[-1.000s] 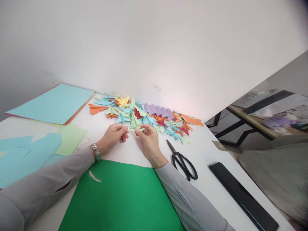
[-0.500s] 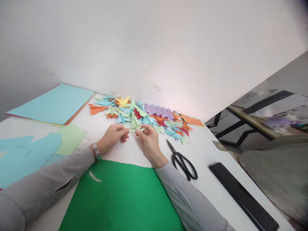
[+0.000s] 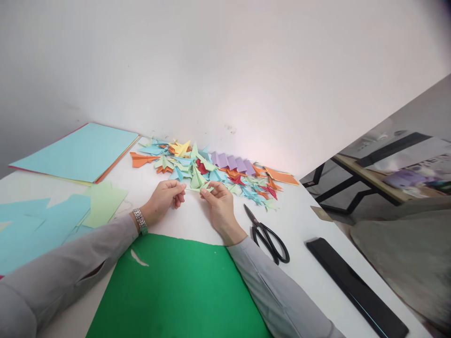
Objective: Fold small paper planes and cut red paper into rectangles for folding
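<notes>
My right hand point(image 3: 221, 206) is closed in a pinch on a small light green paper plane point(image 3: 196, 189), thumb over its right end. My left hand point(image 3: 167, 194), with a metal watch on the wrist, is closed, and its thumb and forefinger meet the plane's pointed left end; the exact contact is too small to see. Just behind my fingers is a pile of folded paper planes point(image 3: 198, 177) in green, blue, orange, yellow and red. Below my wrists lies a green cutting mat point(image 3: 176, 286) with a pale worn mark.
Black-handled scissors point(image 3: 269, 239) and a long black bar point(image 3: 355, 286) lie to the right. Large coloured sheets point(image 3: 79, 150) are stacked at left, above loose blue sheets point(image 3: 59, 220) and a light green one point(image 3: 105, 206). Purple folded paper point(image 3: 232, 162) and orange paper point(image 3: 282, 176) lie by the wall.
My left hand has shifted slightly left and my right hand slightly right. More of the green paper's pointed end shows between them.
</notes>
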The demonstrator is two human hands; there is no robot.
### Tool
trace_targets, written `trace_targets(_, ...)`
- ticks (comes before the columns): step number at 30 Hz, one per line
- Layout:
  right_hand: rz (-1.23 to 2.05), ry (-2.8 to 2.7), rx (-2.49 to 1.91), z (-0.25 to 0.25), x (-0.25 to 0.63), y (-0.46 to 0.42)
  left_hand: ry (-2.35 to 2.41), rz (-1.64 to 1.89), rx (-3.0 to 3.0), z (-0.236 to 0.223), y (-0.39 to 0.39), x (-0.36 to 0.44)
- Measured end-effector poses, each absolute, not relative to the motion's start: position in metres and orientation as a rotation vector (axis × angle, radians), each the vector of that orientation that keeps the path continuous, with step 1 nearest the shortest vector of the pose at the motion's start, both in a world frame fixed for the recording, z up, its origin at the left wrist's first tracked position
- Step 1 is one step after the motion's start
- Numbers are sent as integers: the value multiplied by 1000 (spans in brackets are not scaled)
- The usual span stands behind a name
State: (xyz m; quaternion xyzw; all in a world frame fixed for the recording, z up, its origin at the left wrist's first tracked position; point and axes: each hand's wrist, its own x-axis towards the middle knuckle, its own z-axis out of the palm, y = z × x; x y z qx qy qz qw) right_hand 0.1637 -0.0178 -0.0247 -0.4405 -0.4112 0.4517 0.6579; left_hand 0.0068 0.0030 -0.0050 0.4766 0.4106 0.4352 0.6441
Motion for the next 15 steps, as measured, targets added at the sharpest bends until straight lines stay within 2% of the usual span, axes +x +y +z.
trace_targets(15, 1056, -849, -1011, -23, 164, -18, 896, 1060, 1036, -4, 2, 8)
